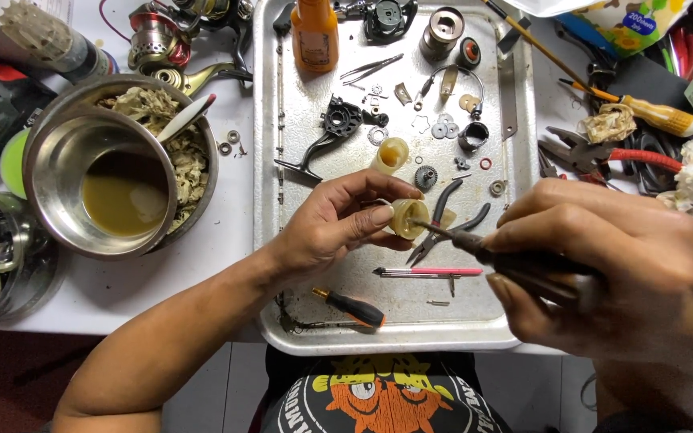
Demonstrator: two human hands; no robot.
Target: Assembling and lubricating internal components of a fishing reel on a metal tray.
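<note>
Steel bowl [66, 172] of murky yellow-brown liquid sat at the far left on the tabletop [202, 265], nested in a bigger bowl holding shredded rag; risk was low there, well apart from the hands.

Left hand [338, 224] was curled nearly closed, thumb and fingertips pinching a small cream plastic bushing [407, 216] held above the metal tray [270, 176]. Grip was only at the part's edge, so a push from the tool could likely twist it out and drop it among the loose washers [445, 128] and gear [426, 177], where it could be hard to spot. The tip also pointed toward the thumb, so a slip could jab it.

Small pliers [441, 224] lay on the tray just under the bushing, a pink-handled tool [431, 273] below them, near the tray's front.

Right hand [603, 273] was closed tight round a dark-handled pick [515, 265], its thin metal tip touching or inside the bushing's opening; exact contact was too small to tell. Too much force could likely gouge the soft plastic.

Red-handled pliers [603, 154] and a yellow screwdriver [651, 112] lay off the tray at the right.
</note>
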